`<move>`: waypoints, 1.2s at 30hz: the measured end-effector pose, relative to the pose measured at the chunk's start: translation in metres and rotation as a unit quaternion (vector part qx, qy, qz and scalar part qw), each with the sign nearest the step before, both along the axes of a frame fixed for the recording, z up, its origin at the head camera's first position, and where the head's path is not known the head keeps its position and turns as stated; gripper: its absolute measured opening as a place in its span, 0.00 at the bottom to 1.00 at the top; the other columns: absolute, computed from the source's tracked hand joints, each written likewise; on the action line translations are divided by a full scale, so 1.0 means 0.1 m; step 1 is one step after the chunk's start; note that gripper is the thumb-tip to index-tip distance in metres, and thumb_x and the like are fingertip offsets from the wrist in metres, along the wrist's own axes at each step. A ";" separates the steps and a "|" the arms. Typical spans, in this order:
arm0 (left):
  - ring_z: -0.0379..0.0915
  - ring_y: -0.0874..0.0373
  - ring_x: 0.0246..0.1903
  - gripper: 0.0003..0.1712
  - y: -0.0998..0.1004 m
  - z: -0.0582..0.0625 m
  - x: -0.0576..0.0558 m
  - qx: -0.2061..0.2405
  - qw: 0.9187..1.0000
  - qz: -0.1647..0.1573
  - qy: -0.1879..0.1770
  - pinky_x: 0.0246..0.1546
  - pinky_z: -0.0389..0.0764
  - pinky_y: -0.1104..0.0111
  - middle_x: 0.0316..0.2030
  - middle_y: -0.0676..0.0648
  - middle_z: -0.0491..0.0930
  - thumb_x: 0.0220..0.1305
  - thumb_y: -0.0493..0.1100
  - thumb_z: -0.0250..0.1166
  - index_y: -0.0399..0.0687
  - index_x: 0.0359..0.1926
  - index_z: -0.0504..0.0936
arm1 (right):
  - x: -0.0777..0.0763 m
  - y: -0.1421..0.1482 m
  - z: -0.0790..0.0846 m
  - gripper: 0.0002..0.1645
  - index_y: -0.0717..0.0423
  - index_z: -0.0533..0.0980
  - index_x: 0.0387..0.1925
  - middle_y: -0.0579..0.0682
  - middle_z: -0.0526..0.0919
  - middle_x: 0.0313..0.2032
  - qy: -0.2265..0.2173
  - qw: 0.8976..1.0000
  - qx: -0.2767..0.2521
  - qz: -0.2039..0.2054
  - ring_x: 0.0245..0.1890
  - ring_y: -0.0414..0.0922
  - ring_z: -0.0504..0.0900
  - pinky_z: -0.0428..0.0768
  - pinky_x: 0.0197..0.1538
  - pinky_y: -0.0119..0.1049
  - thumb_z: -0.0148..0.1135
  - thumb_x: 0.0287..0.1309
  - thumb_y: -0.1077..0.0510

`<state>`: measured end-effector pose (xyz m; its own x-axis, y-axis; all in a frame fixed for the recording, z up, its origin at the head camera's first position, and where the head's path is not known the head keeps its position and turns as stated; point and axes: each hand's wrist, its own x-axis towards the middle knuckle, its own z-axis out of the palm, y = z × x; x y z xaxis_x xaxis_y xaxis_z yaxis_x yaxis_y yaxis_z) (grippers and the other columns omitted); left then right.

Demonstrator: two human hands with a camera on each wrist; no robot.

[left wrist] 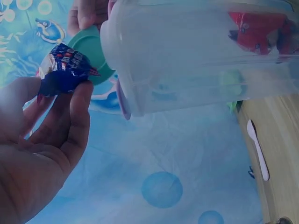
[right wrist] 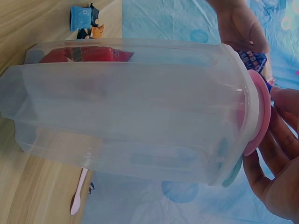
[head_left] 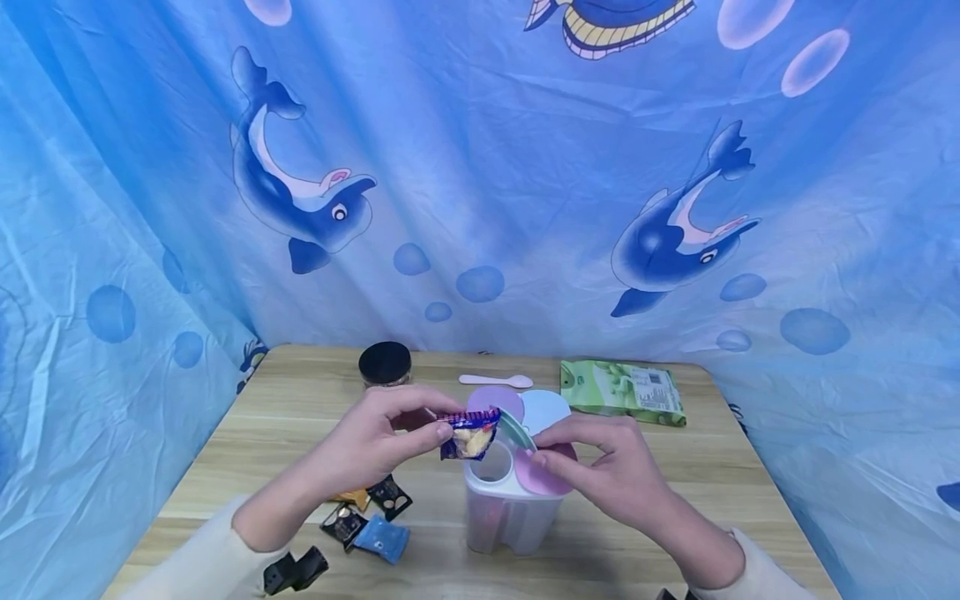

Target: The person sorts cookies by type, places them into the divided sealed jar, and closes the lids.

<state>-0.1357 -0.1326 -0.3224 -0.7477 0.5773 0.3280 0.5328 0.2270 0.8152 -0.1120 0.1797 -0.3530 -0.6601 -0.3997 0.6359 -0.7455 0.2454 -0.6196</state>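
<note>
My left hand (head_left: 382,429) pinches a small dark-blue snack packet (head_left: 472,437) between thumb and fingers, over the uncovered round opening of a translucent divided container (head_left: 517,521). The round green flap lid (head_left: 514,428) of that opening stands raised, and my right hand (head_left: 611,458) pinches its edge. Pink (head_left: 551,475), purple (head_left: 495,400) and light-blue (head_left: 546,407) lids lie flat over the other compartments. Through the wall, red packets (left wrist: 261,32) show at the bottom of one compartment. The left wrist view has the blue packet close beside the green lid.
Left of the container lie several small packets, among them blue (head_left: 382,537), black (head_left: 345,523) and orange ones. A black-lidded jar (head_left: 385,365), a pale pink spoon (head_left: 495,381) and a green bag (head_left: 622,392) are toward the table's back edge. A sea-patterned curtain (head_left: 480,208) hangs behind.
</note>
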 end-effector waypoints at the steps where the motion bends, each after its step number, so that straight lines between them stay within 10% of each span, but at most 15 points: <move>1: 0.84 0.58 0.40 0.13 0.01 -0.01 0.00 -0.005 1.000 -0.001 -0.001 0.40 0.86 0.66 0.46 0.54 0.87 0.72 0.40 0.66 0.54 0.55 0.86 | 0.00 0.00 0.00 0.11 0.49 0.88 0.40 0.39 0.88 0.30 0.000 1.000 -0.001 0.000 0.28 0.36 0.82 0.80 0.31 0.28 0.76 0.56 0.64; 18: 0.83 0.64 0.38 0.10 0.16 0.06 0.00 -0.056 0.998 -0.003 0.010 0.40 0.84 0.68 0.40 0.59 0.86 0.70 0.47 0.68 0.55 0.50 0.85 | 0.01 -0.01 0.01 0.10 0.48 0.88 0.40 0.38 0.88 0.30 -0.007 1.000 0.005 -0.007 0.27 0.35 0.81 0.79 0.29 0.28 0.76 0.57 0.63; 36: 0.77 0.69 0.34 0.04 0.41 0.06 0.03 -0.090 0.982 0.011 0.168 0.32 0.79 0.74 0.39 0.63 0.85 0.66 0.44 0.71 0.57 0.41 0.89 | 0.01 -0.02 0.02 0.09 0.48 0.88 0.40 0.38 0.88 0.31 0.001 1.000 0.014 -0.007 0.27 0.35 0.81 0.79 0.31 0.27 0.76 0.57 0.62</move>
<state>-0.1330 -0.0919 -0.3161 -0.6272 0.6340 0.4525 0.7586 0.3655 0.5393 -0.1111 0.1774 -0.3510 -0.6649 -0.4076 0.6259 -0.7429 0.2738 -0.6108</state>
